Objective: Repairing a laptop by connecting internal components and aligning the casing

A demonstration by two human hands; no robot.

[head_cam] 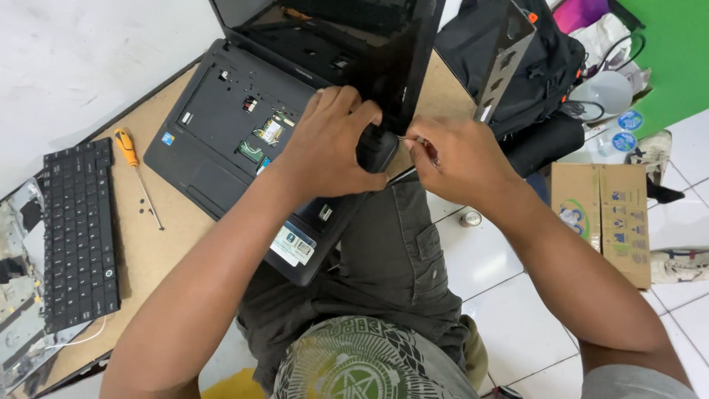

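Observation:
A black laptop [221,125] lies open on a brown board, its keyboard removed so the inner tray and a small green circuit part show. My left hand [329,144] grips the laptop's right hinge corner [377,148], where the screen lid [384,52] meets the base. My right hand [454,159] is closed on a thin metal tool whose tip touches that hinge; a dark shaft shows below the hand. The corner of the laptop overhangs my lap.
The detached black keyboard [77,233] lies at the left of the board, with an orange-handled screwdriver [136,174] and tiny screws beside it. A black bag [532,66], a cardboard box [602,218], plastic bottles and shoes sit on the white tiled floor at right.

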